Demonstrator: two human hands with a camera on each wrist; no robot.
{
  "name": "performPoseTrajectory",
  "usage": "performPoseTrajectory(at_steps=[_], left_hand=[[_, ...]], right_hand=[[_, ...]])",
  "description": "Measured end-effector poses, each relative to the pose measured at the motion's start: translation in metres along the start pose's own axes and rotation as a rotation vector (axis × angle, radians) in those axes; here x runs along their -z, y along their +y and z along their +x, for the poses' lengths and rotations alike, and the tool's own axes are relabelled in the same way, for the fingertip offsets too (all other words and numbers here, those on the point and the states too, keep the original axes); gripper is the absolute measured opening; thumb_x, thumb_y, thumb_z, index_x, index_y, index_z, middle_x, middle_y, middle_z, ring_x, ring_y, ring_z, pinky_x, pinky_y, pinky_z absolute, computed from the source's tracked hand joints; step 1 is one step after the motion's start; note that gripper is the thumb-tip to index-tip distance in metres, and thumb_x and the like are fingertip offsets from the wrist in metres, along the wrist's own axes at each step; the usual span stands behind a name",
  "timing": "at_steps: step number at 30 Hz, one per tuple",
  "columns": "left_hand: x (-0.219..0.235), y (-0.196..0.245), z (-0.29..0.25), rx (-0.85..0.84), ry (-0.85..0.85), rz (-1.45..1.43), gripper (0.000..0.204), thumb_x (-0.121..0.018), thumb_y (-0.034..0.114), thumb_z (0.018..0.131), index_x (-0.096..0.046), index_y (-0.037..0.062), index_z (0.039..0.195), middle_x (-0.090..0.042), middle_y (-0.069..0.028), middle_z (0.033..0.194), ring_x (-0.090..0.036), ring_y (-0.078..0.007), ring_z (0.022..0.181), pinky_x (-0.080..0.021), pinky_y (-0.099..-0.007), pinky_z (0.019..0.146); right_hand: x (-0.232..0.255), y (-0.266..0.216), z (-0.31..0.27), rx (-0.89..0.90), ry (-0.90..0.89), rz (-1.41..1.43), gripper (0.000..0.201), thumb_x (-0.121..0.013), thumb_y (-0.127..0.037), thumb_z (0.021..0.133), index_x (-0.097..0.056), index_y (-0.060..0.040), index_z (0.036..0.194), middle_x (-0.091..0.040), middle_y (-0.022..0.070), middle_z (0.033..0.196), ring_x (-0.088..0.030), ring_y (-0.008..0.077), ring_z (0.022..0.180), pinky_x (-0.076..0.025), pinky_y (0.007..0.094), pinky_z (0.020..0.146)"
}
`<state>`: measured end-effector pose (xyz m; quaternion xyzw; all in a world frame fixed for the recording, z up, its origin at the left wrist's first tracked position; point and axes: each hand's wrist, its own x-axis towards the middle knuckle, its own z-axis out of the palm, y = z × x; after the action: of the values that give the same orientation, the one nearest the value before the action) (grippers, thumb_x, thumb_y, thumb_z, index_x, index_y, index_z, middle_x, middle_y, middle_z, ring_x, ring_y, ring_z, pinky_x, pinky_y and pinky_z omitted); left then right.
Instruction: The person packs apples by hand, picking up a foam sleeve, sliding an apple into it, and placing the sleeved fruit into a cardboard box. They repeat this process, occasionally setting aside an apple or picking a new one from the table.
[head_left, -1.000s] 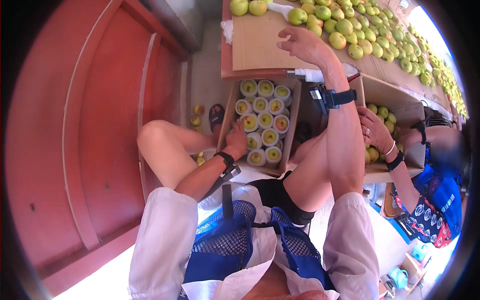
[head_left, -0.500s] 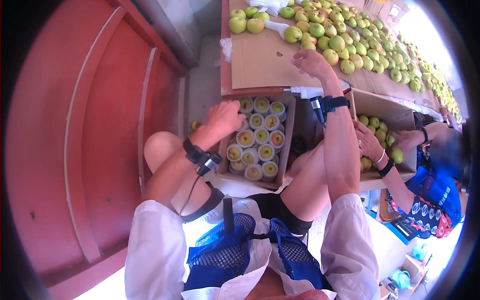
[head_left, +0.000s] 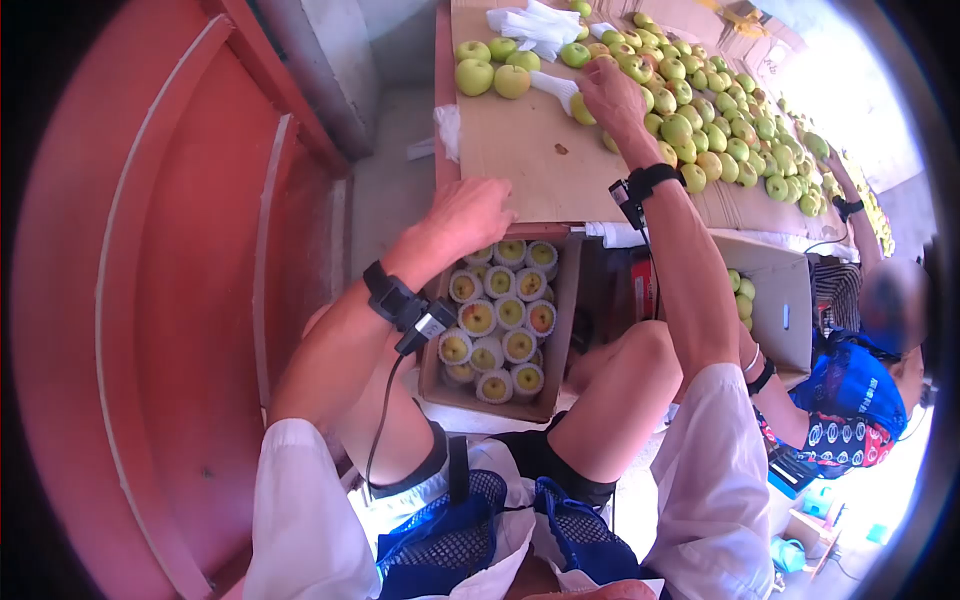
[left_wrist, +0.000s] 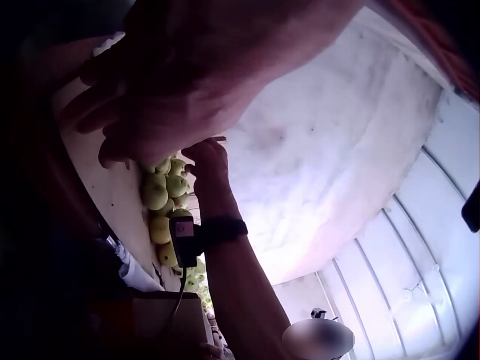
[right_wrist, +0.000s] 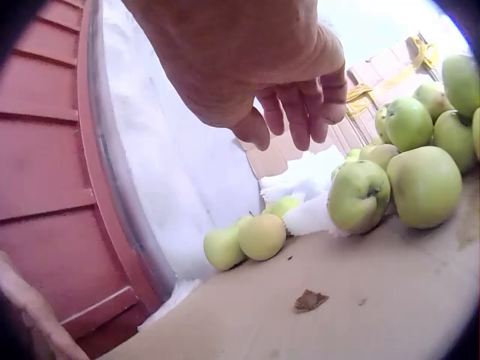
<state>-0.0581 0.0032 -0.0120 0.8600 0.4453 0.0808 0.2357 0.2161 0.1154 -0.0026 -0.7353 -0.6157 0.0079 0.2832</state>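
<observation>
Above the front edge of the cardboard-covered table, just past the box of net-wrapped apples, my left hand hangs with bent, relaxed fingers. In the left wrist view that hand shows spread fingers and no object in them. My right hand reaches over the near side of the apple pile, close to an apple beside a white foam net. In the right wrist view the right hand is empty, fingers extended, above an apple and the net.
Several loose apples and a heap of white foam nets lie at the table's far left. Red panels stand to the left. On the right, another person sits by a second box and reaches toward the pile.
My left hand has risen from the box of wrapped apples to the table edge. My right hand has moved farther over the table to the apples. The other person's arm now stretches toward the pile.
</observation>
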Motion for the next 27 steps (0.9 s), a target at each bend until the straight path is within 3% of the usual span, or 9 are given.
performPoseTrajectory(at_steps=[5, 6, 9, 12, 15, 18, 22, 24, 27], left_hand=[[-0.004, -0.01, 0.003, -0.103, -0.008, 0.094, 0.023, -0.064, 0.017, 0.089, -0.066, -0.0036, 0.098, -0.07, -0.0246, 0.096, -0.067, -0.0435, 0.095, -0.053, -0.0515, 0.083], [-0.003, -0.007, 0.004, -0.112, -0.002, 0.1, 0.02, -0.063, 0.014, 0.089, -0.064, -0.0048, 0.093, -0.07, -0.0242, 0.094, -0.068, -0.0435, 0.092, -0.053, -0.0514, 0.081], [-0.008, -0.008, 0.006, -0.181, 0.125, 0.052, 0.016, -0.064, 0.012, 0.088, -0.063, -0.0039, 0.09, -0.069, -0.0232, 0.092, -0.068, -0.0422, 0.09, -0.054, -0.0507, 0.078], [-0.013, -0.01, 0.008, -0.211, 0.193, 0.061, 0.013, -0.065, 0.011, 0.087, -0.063, -0.0028, 0.089, -0.069, -0.0216, 0.091, -0.069, -0.0405, 0.088, -0.054, -0.0503, 0.077], [-0.014, -0.011, 0.009, -0.237, 0.222, 0.063, 0.013, -0.066, 0.01, 0.086, -0.063, -0.0027, 0.089, -0.069, -0.0207, 0.091, -0.069, -0.0395, 0.087, -0.054, -0.0498, 0.076], [-0.012, -0.012, 0.009, -0.214, 0.218, 0.045, 0.014, -0.066, 0.011, 0.087, -0.063, -0.0027, 0.09, -0.069, -0.0205, 0.092, -0.069, -0.0397, 0.088, -0.054, -0.0499, 0.076], [-0.007, -0.014, 0.009, -0.169, 0.204, 0.02, 0.016, -0.066, 0.012, 0.088, -0.064, -0.0025, 0.092, -0.069, -0.0209, 0.093, -0.068, -0.0406, 0.09, -0.054, -0.0501, 0.077], [-0.004, -0.017, 0.009, -0.171, 0.236, -0.018, 0.018, -0.067, 0.013, 0.088, -0.064, -0.003, 0.096, -0.07, -0.0214, 0.096, -0.068, -0.0411, 0.09, -0.054, -0.0501, 0.078], [0.005, -0.017, 0.009, -0.099, 0.229, -0.08, 0.023, -0.067, 0.015, 0.089, -0.065, -0.0043, 0.101, -0.07, -0.023, 0.099, -0.067, -0.042, 0.092, -0.054, -0.0494, 0.08]], right_hand=[[-0.035, -0.017, 0.026, 0.119, -0.088, -0.279, 0.043, -0.066, -0.031, 0.086, -0.065, -0.0087, 0.123, -0.066, 0.0146, 0.124, -0.058, 0.0341, 0.119, -0.047, 0.0478, 0.096], [-0.04, -0.019, 0.03, 0.102, -0.126, -0.324, 0.046, -0.066, -0.029, 0.084, -0.064, -0.0072, 0.124, -0.062, 0.0158, 0.13, -0.052, 0.035, 0.127, -0.045, 0.0486, 0.098], [-0.066, -0.005, 0.045, 0.15, -0.098, -0.479, 0.04, -0.064, -0.027, 0.084, -0.068, -0.0055, 0.118, -0.066, 0.0158, 0.124, -0.057, 0.037, 0.12, -0.047, 0.0492, 0.095], [-0.078, 0.012, 0.063, 0.078, -0.178, -0.535, 0.036, -0.061, -0.028, 0.085, -0.071, -0.0093, 0.114, -0.071, 0.0153, 0.111, -0.066, 0.0333, 0.108, -0.05, 0.0478, 0.093], [-0.069, 0.018, 0.067, -0.108, -0.111, -0.265, 0.033, -0.062, -0.027, 0.085, -0.073, -0.0092, 0.11, -0.072, 0.017, 0.107, -0.069, 0.034, 0.101, -0.052, 0.046, 0.089], [-0.062, 0.036, 0.069, -0.18, -0.001, 0.071, 0.037, -0.065, -0.03, 0.083, -0.073, -0.005, 0.109, -0.074, 0.0163, 0.1, -0.07, 0.0314, 0.098, -0.052, 0.0409, 0.088], [-0.062, 0.066, 0.077, -0.116, 0.076, 0.468, 0.038, -0.066, -0.03, 0.087, -0.071, -0.0023, 0.113, -0.074, 0.012, 0.097, -0.069, 0.0234, 0.094, -0.051, 0.0354, 0.086], [-0.05, 0.058, 0.065, -0.033, 0.129, 0.658, 0.037, -0.067, -0.029, 0.09, -0.071, -0.001, 0.113, -0.074, 0.0077, 0.095, -0.068, 0.0173, 0.09, -0.051, 0.0331, 0.081], [-0.025, 0.029, 0.04, -0.177, 0.046, 0.853, 0.035, -0.068, -0.029, 0.092, -0.071, -0.0005, 0.113, -0.072, 0.0018, 0.096, -0.063, 0.011, 0.084, -0.048, 0.029, 0.074]])
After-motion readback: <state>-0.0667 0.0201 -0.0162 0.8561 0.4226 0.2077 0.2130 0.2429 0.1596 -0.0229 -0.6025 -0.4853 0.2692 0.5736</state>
